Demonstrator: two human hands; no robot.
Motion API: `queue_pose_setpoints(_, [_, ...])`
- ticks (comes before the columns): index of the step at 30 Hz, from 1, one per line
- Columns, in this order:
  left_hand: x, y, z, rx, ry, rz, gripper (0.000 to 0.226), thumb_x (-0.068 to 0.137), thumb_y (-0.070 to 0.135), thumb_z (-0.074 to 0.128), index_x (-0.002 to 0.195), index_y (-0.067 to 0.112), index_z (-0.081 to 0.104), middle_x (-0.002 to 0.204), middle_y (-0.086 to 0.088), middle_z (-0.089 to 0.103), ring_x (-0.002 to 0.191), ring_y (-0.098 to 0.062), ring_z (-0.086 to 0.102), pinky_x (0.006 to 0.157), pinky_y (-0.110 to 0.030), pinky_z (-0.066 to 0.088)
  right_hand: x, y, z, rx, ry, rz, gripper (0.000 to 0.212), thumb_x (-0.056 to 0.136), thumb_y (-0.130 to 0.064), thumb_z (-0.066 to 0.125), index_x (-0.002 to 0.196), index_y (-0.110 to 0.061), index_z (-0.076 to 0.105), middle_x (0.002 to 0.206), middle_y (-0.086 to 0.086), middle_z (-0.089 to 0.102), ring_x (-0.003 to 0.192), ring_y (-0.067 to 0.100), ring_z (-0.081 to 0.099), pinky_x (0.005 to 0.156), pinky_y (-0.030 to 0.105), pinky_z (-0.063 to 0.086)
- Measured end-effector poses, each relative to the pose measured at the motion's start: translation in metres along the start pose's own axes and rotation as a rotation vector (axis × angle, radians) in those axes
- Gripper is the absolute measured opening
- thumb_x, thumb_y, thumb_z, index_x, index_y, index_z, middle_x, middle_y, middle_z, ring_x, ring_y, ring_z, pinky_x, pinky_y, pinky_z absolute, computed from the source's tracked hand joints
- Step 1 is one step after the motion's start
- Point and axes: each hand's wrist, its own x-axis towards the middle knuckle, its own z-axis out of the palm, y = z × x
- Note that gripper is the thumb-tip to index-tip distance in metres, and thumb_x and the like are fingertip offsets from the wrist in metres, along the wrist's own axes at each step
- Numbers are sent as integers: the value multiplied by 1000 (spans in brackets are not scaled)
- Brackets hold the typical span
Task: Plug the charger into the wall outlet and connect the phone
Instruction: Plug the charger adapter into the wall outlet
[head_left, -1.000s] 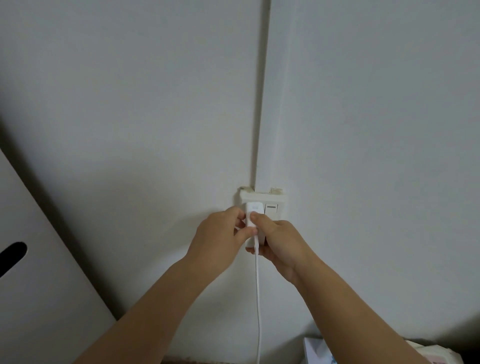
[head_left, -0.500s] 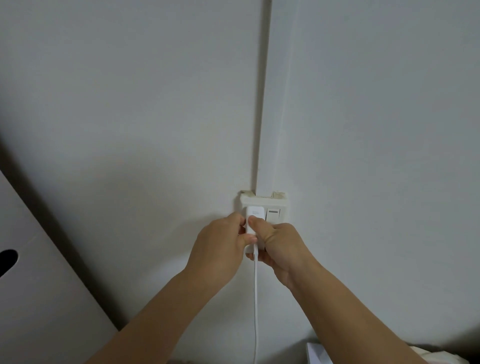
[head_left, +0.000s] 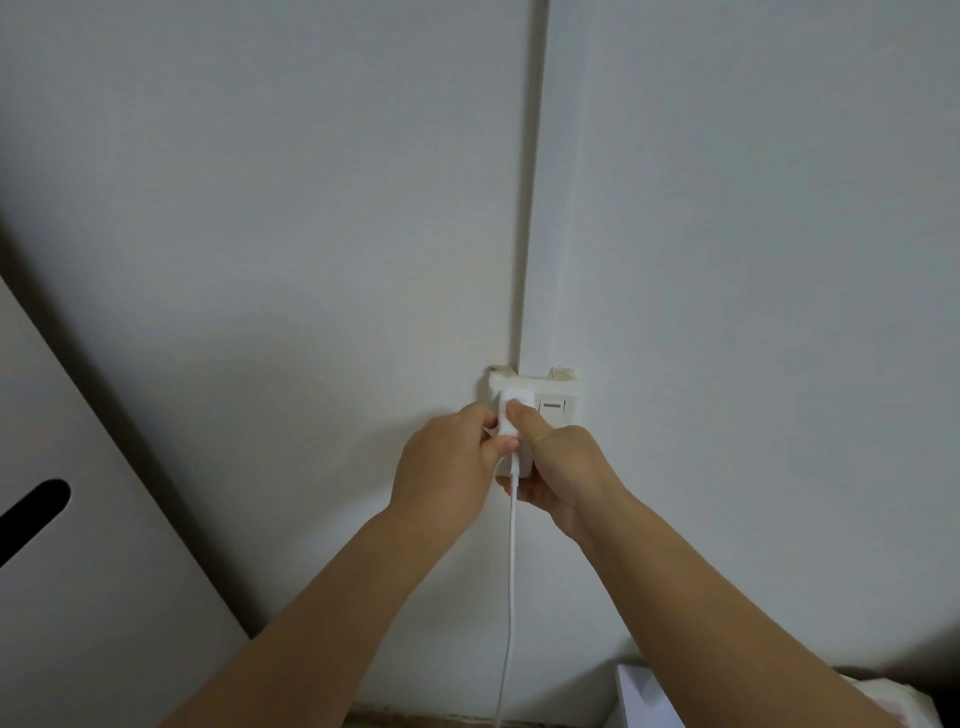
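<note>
A white charger (head_left: 508, 415) sits against the white wall outlet plate (head_left: 556, 387), low on the wall beside a vertical seam. My left hand (head_left: 447, 462) pinches the charger from the left with thumb and fingers. From the right, my right hand (head_left: 558, 462) grips it too, its thumb pressed on the charger's front. A white cable (head_left: 511, 571) hangs straight down from the charger and leaves the bottom of the view. A rocker switch (head_left: 551, 408) on the plate shows just right of the charger. No phone is in view.
A pale cabinet panel (head_left: 78, 597) with a dark slot handle (head_left: 31, 512) leans in at the lower left. A white box corner (head_left: 644, 696) and some pale packaging sit at the bottom right, behind my right forearm.
Both hands have stayed clamped on the charger at the outlet. The view shifted slightly, and my right thumb has slid a little higher on the charger's front.
</note>
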Motion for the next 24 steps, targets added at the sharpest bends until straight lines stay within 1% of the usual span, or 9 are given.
queue_pose_setpoints(3, [-8,2,-5,61,-13,10,25,88,33,51,101,14,62,96,-5,71,85,-22,62,73,-32,46,-10,3,-8,-173,13,-8,50,92,-46,43,102,-2,65,84,10,65,66,21,60,53,25,51])
queue_pose_setpoints(5, [-17,3,-9,86,-19,9,25,89,33,50,101,15,63,96,-5,71,86,-22,63,76,-32,48,-16,9,-16,-278,44,-22,50,93,-46,36,99,-6,63,83,9,64,66,20,60,53,26,49])
queue_pose_setpoints(8, [-33,2,-13,112,-41,14,22,89,30,48,96,16,64,91,-6,71,82,-22,63,73,-32,50,-28,24,-30,-475,55,-22,36,93,-26,42,103,2,63,86,14,66,66,20,58,57,26,46])
queue_pose_setpoints(10, [-45,3,-14,134,-49,25,19,89,27,47,92,16,63,89,-6,71,80,-22,62,70,-31,48,-36,36,-39,-621,32,-21,34,88,-13,43,109,9,60,99,26,68,69,23,55,61,30,46])
queue_pose_setpoints(14, [-67,16,-16,112,-28,71,15,86,22,49,87,17,63,83,-4,70,77,-24,62,69,-32,47,-55,58,-54,-849,1,-23,36,85,-11,45,114,8,57,114,28,64,70,30,54,69,42,52])
queue_pose_setpoints(17, [-83,30,-11,87,-44,140,12,85,21,50,84,18,61,65,5,60,67,-22,57,65,-31,45,-66,75,-70,-902,-11,-7,37,84,-11,45,113,8,57,114,28,64,70,26,50,65,34,44])
queue_pose_setpoints(20, [-100,44,4,76,-95,215,13,85,20,48,82,19,60,57,11,49,61,-16,51,60,-28,41,-76,88,-89,-924,-24,28,34,86,-14,46,111,4,61,112,23,67,85,29,64,81,34,53])
queue_pose_setpoints(22, [-112,54,18,80,-145,253,13,87,23,47,84,20,59,64,10,54,65,-15,54,61,-27,41,-83,95,-102,-950,-30,38,32,89,-17,46,113,-3,62,116,14,66,101,27,64,93,36,52])
queue_pose_setpoints(24, [-122,61,36,82,-214,259,14,88,24,46,86,20,59,73,6,60,70,-15,56,64,-29,45,-88,101,-117,-972,-32,39,32,91,-19,46,118,-10,60,121,8,63,107,23,61,95,32,49])
